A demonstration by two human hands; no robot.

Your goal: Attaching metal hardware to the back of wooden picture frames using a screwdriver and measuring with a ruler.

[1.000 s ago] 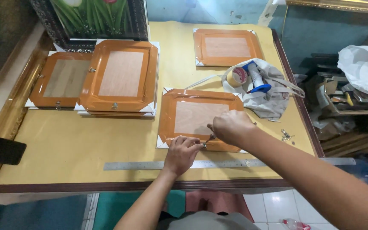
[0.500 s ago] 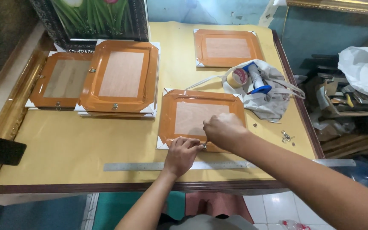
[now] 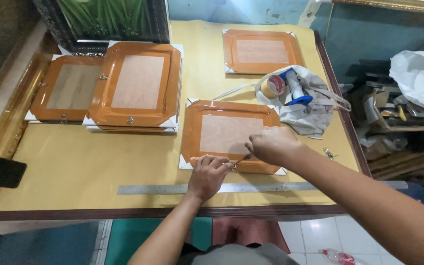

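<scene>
Picture frame [image 3: 229,135] lies back-up at surface [image 3: 74,167] centre, 6 o'clock edge facing the person. Left hand [image 3: 207,175] pinches small hanger fitting [image 3: 233,166] steady there; right hand [image 3: 271,145] closed on thin screwdriver [image 3: 241,159], tip on it

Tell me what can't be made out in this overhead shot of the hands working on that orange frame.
Head view only:
- The small fitting under the left hand: fingers cover it.
- The thin tool in the right hand: its handle is hidden in the fist, its tip too small to tell.
- The steel ruler: markings too small.
- The painting: cut off by the top edge.
</scene>
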